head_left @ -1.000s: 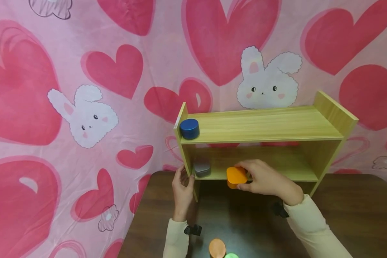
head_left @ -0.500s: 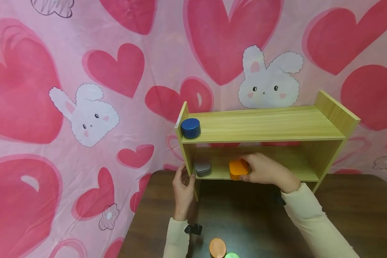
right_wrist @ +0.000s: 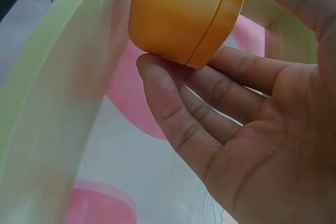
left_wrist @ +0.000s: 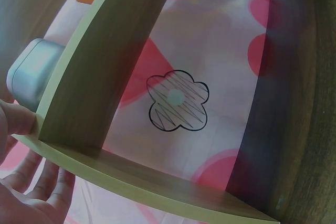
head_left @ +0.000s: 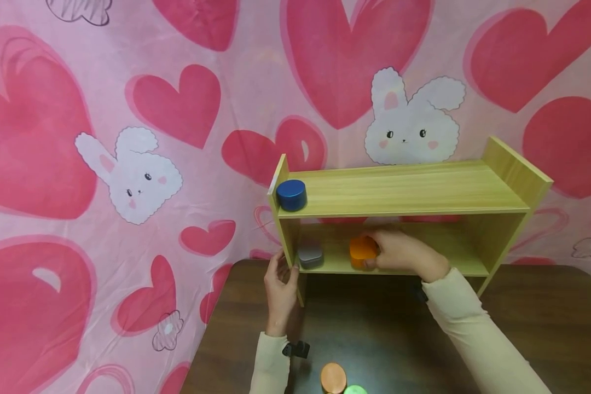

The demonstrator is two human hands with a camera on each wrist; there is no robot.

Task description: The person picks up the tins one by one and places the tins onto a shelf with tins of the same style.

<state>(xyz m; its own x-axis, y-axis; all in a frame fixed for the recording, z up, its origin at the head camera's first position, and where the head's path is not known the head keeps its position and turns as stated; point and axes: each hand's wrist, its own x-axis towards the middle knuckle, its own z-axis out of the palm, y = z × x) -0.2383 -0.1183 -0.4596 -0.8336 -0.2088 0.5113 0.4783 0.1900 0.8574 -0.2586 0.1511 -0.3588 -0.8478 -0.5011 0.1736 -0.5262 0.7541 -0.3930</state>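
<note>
Container in orange, pinched in the grip of the right hand, over or on the lower board, contact unclear. Apparently done: blue tin above, gray tin below. Probably left: releasing this one, then peach container and green container on the tabletop. Left hand clasping the side panel. Front edge close; room along the board rightward.

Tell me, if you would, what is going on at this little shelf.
The person's right grip holds an orange container at the lower level of a wooden shelf; whether it rests there is hard to tell. The left grip holds the shelf's left side. A grey container sits at the left end of that lower level, and a blue container sits at the left end of the top.
</note>
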